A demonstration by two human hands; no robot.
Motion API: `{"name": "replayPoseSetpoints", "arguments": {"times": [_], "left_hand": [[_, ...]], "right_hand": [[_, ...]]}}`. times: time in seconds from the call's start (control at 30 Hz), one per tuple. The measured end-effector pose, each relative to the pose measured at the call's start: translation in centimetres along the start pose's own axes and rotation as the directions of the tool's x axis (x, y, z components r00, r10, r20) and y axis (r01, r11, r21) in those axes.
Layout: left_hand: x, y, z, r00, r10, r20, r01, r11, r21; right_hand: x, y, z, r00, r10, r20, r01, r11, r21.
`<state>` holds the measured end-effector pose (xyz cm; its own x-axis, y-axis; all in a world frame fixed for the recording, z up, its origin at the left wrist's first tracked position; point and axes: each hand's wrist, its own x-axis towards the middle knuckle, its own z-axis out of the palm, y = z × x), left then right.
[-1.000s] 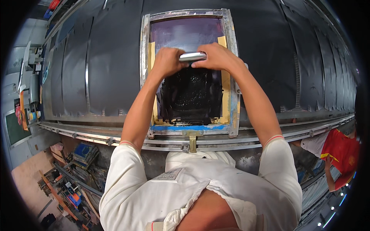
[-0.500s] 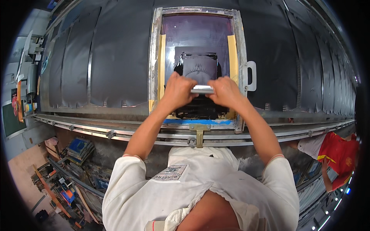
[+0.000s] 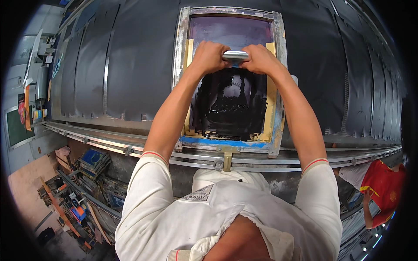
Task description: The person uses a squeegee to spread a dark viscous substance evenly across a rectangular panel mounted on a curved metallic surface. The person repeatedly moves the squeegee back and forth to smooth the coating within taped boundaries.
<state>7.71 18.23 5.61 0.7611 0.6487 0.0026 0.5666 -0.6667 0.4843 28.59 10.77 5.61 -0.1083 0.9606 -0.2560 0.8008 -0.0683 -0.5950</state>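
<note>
My left hand [image 3: 210,57] and my right hand [image 3: 260,59] are both closed round the ends of a squeegee with a silver metal bar [image 3: 235,55], near the far part of a screen-printing frame. This screen frame [image 3: 278,41] is light, worn metal with tan tape along the inner sides and blue along the near edge. Wet black ink [image 3: 228,117] covers the mesh between the squeegee and the near edge. A paler patch shows through in the middle of the ink. My fingertips and the squeegee's blade are mostly hidden under the hands and bar.
Black sheets [image 3: 139,65] lie on the long table either side of the frame. A metal rail [image 3: 191,163] with a brass-coloured bracket [image 3: 227,158] runs along the near edge. Stacked screens [image 3: 93,163] stand lower left. Another person in a red shirt [image 3: 383,187] is at the right.
Both hands have pushed the squeegee away from me, toward the far part of the screen. More black ink now shows on the mesh behind it. The view has shifted slightly.
</note>
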Motion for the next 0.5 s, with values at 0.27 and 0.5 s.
{"name": "replayPoseSetpoints", "arguments": {"times": [0.27, 0.5], "left_hand": [[-15.0, 5.0, 4.3, 0.998, 0.062, -0.023, -0.061, 0.997, 0.042], [-17.0, 6.4, 3.7, 0.983, 0.160, -0.090, -0.155, 0.986, 0.064]], "right_hand": [[-13.3, -4.0, 8.2, 0.964, -0.227, -0.142, 0.201, 0.963, -0.178], [-16.1, -4.9, 6.8, 0.967, -0.124, -0.224, 0.138, 0.989, 0.052]]}}
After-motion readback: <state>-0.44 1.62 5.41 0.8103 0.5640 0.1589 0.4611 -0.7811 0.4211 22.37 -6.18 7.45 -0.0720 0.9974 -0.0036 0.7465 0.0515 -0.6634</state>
